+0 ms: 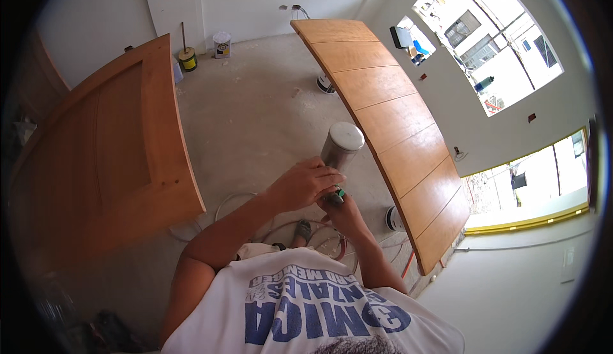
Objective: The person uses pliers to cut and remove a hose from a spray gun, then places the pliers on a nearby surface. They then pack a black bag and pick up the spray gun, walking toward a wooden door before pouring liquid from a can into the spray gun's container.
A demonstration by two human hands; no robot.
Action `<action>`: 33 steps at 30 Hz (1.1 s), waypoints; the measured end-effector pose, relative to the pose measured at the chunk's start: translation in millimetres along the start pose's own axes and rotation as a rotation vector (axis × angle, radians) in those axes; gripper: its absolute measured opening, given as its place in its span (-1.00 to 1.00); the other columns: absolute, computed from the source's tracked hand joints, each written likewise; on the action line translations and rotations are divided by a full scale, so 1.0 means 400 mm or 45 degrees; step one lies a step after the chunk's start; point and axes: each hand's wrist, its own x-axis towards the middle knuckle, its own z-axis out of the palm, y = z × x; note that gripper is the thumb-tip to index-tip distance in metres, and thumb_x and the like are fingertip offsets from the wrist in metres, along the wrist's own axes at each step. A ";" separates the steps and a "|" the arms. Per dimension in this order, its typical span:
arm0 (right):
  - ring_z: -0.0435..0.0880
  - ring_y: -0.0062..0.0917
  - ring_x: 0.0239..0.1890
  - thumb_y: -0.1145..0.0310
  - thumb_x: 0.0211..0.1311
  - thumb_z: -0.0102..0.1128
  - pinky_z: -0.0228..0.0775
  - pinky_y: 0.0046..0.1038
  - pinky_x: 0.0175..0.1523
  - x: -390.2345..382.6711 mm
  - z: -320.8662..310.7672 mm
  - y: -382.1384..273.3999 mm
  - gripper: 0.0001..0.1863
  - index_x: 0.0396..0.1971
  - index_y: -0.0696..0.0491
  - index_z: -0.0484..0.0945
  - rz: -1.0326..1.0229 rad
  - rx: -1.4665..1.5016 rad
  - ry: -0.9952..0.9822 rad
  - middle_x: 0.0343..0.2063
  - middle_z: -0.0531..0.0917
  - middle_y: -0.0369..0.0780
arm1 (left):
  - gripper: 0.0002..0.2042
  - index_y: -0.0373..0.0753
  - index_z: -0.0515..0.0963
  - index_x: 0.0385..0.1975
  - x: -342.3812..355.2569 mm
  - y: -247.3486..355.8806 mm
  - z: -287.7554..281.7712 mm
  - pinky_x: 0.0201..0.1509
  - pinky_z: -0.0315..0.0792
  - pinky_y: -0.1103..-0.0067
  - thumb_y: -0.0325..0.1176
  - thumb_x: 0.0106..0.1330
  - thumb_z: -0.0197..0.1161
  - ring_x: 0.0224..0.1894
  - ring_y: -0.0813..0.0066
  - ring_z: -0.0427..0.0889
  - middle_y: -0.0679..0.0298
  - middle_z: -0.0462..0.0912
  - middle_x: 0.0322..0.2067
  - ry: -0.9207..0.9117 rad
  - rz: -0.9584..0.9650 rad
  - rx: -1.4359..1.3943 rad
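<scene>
A spray gun (335,194) with a silver cup (341,151) and white lid on top is held upright in front of my chest. My left hand (310,180) is wrapped around it just below the cup. My right hand (340,213) grips the gun lower down, partly hidden behind it and my left hand. Hoses (228,202) lie coiled on the floor below.
A wooden panel door (102,156) stands at the left. A long grooved wooden door (396,124) rests on white pails (394,218) at the right. A yellow can (187,59) and white pail (222,45) sit by the back wall. Windows (485,41) open on the right.
</scene>
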 end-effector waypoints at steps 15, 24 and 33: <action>0.69 -0.47 -0.33 0.34 0.37 0.21 0.61 -0.41 -0.29 0.252 -0.314 -0.040 -0.44 0.30 0.16 0.30 -0.228 -0.220 -0.405 -0.14 0.65 -0.10 | -0.78 -0.18 0.73 -0.15 0.240 -0.096 0.112 -0.07 0.53 0.43 -0.36 0.22 0.41 -0.24 0.30 0.62 0.33 0.77 -0.24 0.044 -0.364 -0.077; 0.66 -0.49 -0.40 0.34 0.36 0.21 0.61 -0.43 -0.40 0.791 -0.278 -0.261 -0.48 0.25 0.18 0.35 -0.247 -0.170 -0.245 -0.28 0.63 -0.16 | -0.65 -0.24 0.53 0.15 0.242 -0.484 0.130 0.01 0.51 0.48 -0.41 0.37 0.29 -0.14 0.41 0.63 0.21 0.65 -0.01 0.813 -0.794 -0.038; 0.60 -0.56 -0.45 0.29 0.35 0.24 0.57 -0.48 -0.44 1.380 -0.142 -0.572 -0.62 0.02 0.19 0.44 -0.256 -0.134 -0.267 -0.36 0.56 -0.24 | -0.76 -0.33 0.55 0.05 0.224 -0.922 0.112 -0.12 0.52 0.54 -0.42 0.44 0.19 -0.25 0.51 0.62 0.20 0.63 -0.22 0.609 -1.357 -0.488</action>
